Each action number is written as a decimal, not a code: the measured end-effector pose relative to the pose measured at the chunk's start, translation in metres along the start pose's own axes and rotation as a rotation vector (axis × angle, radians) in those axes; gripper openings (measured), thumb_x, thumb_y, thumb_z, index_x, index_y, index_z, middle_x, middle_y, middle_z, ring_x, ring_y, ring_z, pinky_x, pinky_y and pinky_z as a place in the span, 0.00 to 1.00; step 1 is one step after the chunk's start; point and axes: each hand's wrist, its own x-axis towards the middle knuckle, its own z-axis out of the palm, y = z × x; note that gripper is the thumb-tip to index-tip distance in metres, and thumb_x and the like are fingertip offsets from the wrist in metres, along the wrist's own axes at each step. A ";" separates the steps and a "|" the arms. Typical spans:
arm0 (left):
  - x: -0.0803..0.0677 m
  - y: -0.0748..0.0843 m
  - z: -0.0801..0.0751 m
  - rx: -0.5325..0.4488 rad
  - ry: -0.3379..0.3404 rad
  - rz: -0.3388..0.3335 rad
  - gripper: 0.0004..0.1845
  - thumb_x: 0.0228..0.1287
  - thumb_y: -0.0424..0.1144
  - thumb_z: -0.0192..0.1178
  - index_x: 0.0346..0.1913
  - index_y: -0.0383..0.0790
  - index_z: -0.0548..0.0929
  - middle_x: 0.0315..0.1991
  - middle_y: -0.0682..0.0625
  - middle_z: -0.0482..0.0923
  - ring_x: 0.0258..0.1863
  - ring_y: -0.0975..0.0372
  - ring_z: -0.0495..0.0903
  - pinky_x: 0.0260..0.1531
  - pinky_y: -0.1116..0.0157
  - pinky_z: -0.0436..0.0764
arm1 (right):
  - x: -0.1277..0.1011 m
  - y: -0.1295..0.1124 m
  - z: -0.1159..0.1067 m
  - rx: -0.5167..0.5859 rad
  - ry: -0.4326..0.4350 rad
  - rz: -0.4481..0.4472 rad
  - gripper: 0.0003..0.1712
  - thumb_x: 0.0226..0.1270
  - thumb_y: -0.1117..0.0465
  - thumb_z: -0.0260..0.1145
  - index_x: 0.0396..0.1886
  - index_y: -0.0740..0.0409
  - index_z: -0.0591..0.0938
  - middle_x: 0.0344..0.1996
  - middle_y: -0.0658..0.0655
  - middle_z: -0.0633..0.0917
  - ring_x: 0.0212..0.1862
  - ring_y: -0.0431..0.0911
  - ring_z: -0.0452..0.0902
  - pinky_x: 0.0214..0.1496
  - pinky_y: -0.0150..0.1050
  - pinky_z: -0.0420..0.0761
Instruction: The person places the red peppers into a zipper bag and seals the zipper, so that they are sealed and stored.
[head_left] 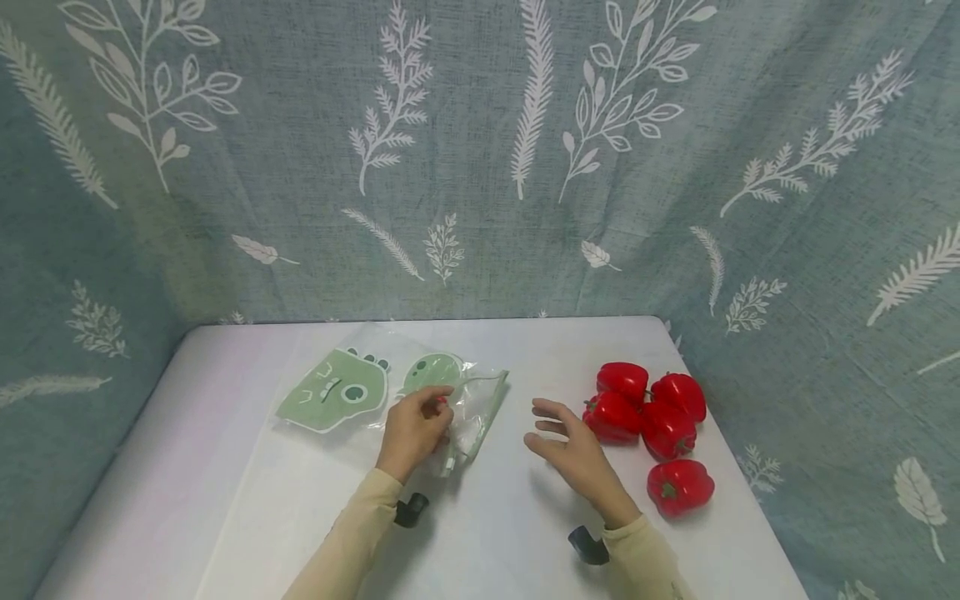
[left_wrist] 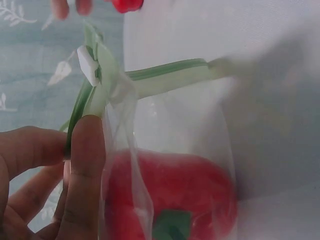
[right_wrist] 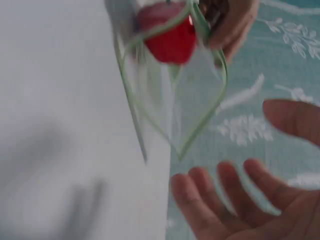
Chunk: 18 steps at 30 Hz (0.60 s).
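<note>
Left hand [head_left: 411, 429] pinched green zip edge of clear bag [head_left: 468, 412] on desk [head_left: 225, 467]; red pepper [left_wrist: 170, 192] inside bag. Right hand [head_left: 573, 450] released, fingers spread, between bag and five loose peppers [head_left: 660, 429]. Green dinosaur-face bag [head_left: 333, 392] beside. No legible writing.

Both arms wore long cream-beige sleeves, snug knit, ending at the wrists. The left sleeve [head_left: 351, 533] showed soft creases along the forearm; the right sleeve [head_left: 645, 557] had a plain cuff. A small black camera mount sat at each wrist: the left mount [head_left: 411, 509] was a rounded stub under the cuff, the right mount [head_left: 588, 546] a similar angled black piece. The left hand [head_left: 414, 430] and right hand [head_left: 573, 450] were bare, with short, unpainted nails.
</note>
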 end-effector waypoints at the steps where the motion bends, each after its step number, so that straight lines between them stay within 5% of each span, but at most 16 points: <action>1: 0.000 0.000 0.000 -0.003 -0.001 0.002 0.19 0.61 0.29 0.61 0.55 0.39 0.86 0.32 0.49 0.82 0.20 0.62 0.81 0.18 0.68 0.81 | -0.002 0.001 -0.006 -0.008 0.001 -0.026 0.37 0.63 0.52 0.75 0.70 0.46 0.73 0.66 0.53 0.77 0.66 0.54 0.75 0.61 0.52 0.80; 9: 0.001 -0.003 -0.002 -0.025 -0.006 0.004 0.19 0.61 0.29 0.61 0.55 0.38 0.86 0.32 0.49 0.81 0.20 0.62 0.82 0.18 0.67 0.81 | -0.016 0.008 -0.055 -0.113 -0.001 -0.239 0.48 0.50 0.53 0.82 0.72 0.41 0.71 0.66 0.47 0.76 0.64 0.52 0.76 0.63 0.55 0.77; 18: 0.002 -0.003 -0.004 -0.046 -0.016 -0.002 0.18 0.61 0.30 0.60 0.55 0.38 0.86 0.31 0.48 0.81 0.18 0.61 0.81 0.18 0.67 0.81 | -0.031 0.017 -0.100 -0.279 0.057 -0.276 0.48 0.52 0.55 0.82 0.73 0.40 0.70 0.67 0.46 0.75 0.67 0.52 0.72 0.59 0.60 0.79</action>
